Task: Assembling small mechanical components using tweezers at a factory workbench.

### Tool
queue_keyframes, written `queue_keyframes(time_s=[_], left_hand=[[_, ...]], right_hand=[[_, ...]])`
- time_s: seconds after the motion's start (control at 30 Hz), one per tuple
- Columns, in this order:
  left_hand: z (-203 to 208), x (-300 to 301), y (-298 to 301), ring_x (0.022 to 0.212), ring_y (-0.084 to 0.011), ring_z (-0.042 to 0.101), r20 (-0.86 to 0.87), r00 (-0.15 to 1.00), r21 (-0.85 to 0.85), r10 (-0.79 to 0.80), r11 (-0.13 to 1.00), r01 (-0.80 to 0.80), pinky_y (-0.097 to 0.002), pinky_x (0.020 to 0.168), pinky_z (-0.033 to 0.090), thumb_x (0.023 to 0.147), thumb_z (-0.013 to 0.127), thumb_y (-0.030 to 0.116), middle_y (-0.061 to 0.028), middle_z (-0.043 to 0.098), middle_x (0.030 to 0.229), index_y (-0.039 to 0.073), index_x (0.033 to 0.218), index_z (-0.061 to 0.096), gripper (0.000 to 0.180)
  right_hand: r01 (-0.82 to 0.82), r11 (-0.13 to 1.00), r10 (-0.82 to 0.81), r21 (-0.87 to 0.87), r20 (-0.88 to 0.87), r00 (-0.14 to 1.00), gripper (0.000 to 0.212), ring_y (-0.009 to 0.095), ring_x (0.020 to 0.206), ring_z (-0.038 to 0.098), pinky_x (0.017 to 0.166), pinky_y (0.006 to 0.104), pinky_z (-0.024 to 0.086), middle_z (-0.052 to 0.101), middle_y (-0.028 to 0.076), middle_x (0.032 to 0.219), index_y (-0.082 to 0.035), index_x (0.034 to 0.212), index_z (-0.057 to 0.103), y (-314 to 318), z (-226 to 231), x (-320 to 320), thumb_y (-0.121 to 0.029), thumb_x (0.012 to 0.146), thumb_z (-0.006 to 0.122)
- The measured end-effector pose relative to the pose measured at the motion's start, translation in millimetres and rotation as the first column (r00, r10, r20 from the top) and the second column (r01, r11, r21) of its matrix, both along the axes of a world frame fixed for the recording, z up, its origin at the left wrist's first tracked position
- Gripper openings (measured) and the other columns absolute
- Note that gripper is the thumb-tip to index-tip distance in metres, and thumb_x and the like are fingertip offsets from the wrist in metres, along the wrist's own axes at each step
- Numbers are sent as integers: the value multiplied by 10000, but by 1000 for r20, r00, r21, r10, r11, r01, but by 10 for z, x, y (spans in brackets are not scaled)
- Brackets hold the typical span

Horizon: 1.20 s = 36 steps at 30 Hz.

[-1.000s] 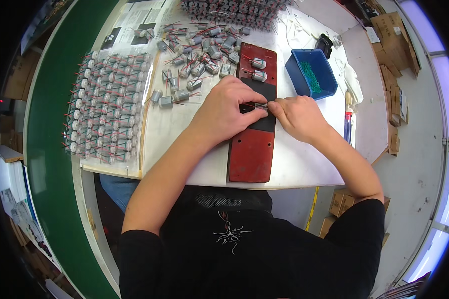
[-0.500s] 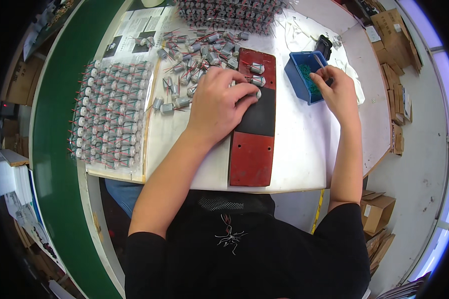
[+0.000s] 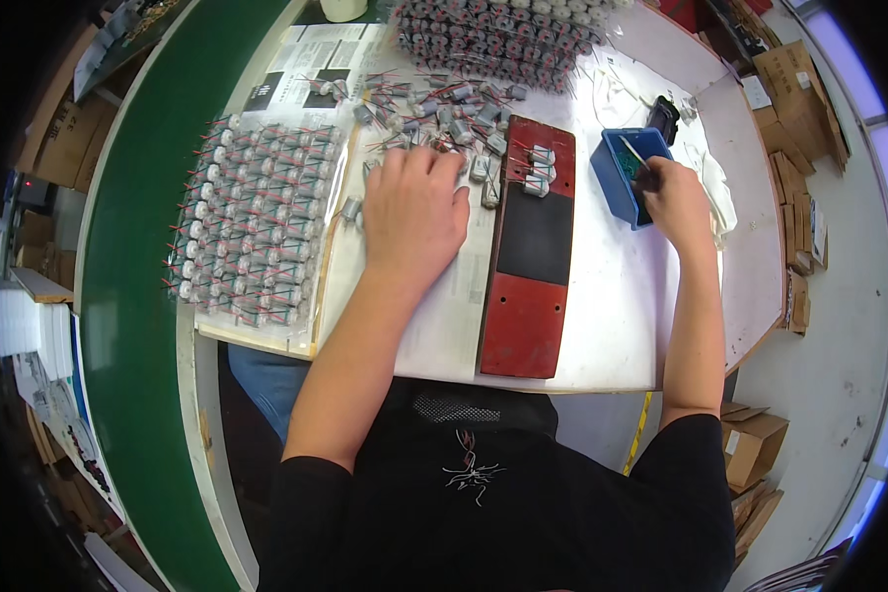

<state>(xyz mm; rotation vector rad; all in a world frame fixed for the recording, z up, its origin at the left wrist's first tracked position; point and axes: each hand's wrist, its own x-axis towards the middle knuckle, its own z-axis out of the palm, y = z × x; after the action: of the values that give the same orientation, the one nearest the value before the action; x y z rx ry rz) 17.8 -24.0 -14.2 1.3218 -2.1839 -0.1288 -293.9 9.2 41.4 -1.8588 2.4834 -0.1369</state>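
White tabletop bright | violet-white glare, panels far right | black corners | edges bowed

Small print is filling columns on the white sheet at the tabletop's far left, and pale lettering is standing out on its black block, all too small to read. Dark characters are marking the brown carton at upper right and the brown box at upper left, both blurring beyond reliable reading.
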Motion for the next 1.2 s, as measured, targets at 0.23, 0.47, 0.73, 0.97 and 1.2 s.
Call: queue_keyframes(time_s=[0.23,0.47,0.73,0.97,1.2], left_hand=[[20,31,27,915,-273,638,-42,999,54,-15,998,17,-435,880,470,871,740,164,-75,734,907,132,1053,731,185],[156,-135,182,796,-217,697,-523,834,-6,-178,979,205,-365,724,533,872,771,134,-95,761,890,66,920,751,85],[141,-189,251,849,-98,694,-697,716,459,-36,745,484,-296,709,536,879,801,113,-22,755,906,49,998,745,146],[198,-134,187,884,-253,683,-376,885,348,-274,844,409,-373,800,546,818,813,163,-71,715,902,67,1002,726,225],[52,-262,179,937,-266,665,-426,843,149,-327,894,422,-368,793,532,815,824,143,-69,724,950,65,1012,749,225]], right_hand=[[87,957,-21,-278,230,973,122,171,730,675,707,302,528,737,126,852,26,1012,730,140,-25,30,-62,929,732],[179,837,48,-516,396,917,135,114,734,634,699,257,514,733,66,860,10,1027,745,252,-146,-6,-93,940,757],[271,827,304,-492,798,521,126,42,636,569,541,183,426,757,65,912,11,1053,744,432,-23,236,-57,947,736],[106,951,261,-290,939,223,127,24,563,534,452,181,364,749,51,867,7,1059,737,520,-76,599,-45,943,734],[42,988,141,-152,972,188,129,29,574,551,467,180,375,735,26,828,2,1052,739,521,-113,681,-63,941,743]])
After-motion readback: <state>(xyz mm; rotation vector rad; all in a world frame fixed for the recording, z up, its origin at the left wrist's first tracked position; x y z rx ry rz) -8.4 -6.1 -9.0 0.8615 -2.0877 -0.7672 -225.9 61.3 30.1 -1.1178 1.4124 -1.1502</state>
